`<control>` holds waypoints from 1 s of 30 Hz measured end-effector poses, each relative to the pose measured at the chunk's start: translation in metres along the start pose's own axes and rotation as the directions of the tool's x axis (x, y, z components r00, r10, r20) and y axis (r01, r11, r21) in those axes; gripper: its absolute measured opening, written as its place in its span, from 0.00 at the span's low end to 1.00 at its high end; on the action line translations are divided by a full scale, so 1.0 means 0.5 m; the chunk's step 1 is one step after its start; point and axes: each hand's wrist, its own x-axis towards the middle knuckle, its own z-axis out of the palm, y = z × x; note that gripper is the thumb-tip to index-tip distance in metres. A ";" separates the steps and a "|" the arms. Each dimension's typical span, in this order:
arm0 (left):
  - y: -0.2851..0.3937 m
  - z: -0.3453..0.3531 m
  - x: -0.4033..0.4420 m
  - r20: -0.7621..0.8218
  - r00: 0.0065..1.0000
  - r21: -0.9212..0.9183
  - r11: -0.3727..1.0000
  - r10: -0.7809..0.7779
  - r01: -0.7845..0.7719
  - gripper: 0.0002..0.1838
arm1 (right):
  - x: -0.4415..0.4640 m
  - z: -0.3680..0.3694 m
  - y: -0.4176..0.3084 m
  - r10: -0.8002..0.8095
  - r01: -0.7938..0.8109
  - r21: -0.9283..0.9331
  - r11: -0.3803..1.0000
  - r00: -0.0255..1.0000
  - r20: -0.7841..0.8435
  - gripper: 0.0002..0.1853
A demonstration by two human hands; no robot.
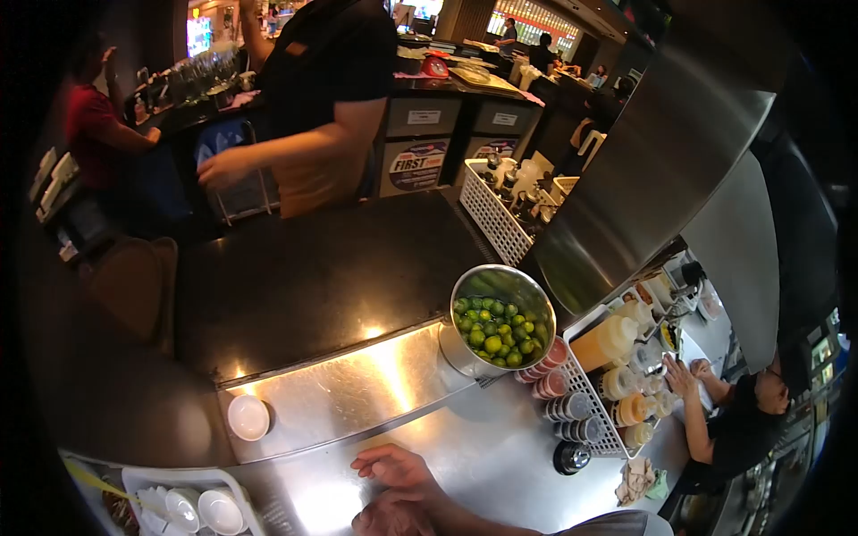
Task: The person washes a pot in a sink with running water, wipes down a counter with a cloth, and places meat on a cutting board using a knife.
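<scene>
My right hand reaches in from the bottom right over the steel counter. Its fingers are stretched out to the left, loosely bent, and nothing shows in them. Just below, close to it or touching, is my left hand, cut off by the bottom edge; its fingers are too dark and hidden to read. A steel pot of small green limes stands beyond the hands to the right. To the left, on the raised steel ledge, sits a small white bowl.
A tub of white bowls stands bottom left. At right are lidded sauce cups, a white basket of squeeze bottles, and a cloth. A steel hood hangs above. One person stands across the counter, another at right.
</scene>
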 end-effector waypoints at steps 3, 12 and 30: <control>-0.008 0.009 -0.021 -0.006 1.000 0.024 1.000 0.014 -0.014 0.42 | -0.008 0.019 -0.042 0.014 -0.014 -0.033 0.999 1.000 -0.004 0.18; -0.013 0.056 -0.006 -0.043 0.999 0.011 0.999 0.032 -0.032 0.44 | 0.004 0.023 -0.036 -0.111 0.111 0.035 0.993 0.994 0.008 0.16; 0.032 0.007 0.030 0.011 0.987 -0.080 0.984 -0.160 0.160 0.44 | -0.336 0.041 -0.047 -0.747 0.096 -0.900 0.426 0.599 -0.289 0.16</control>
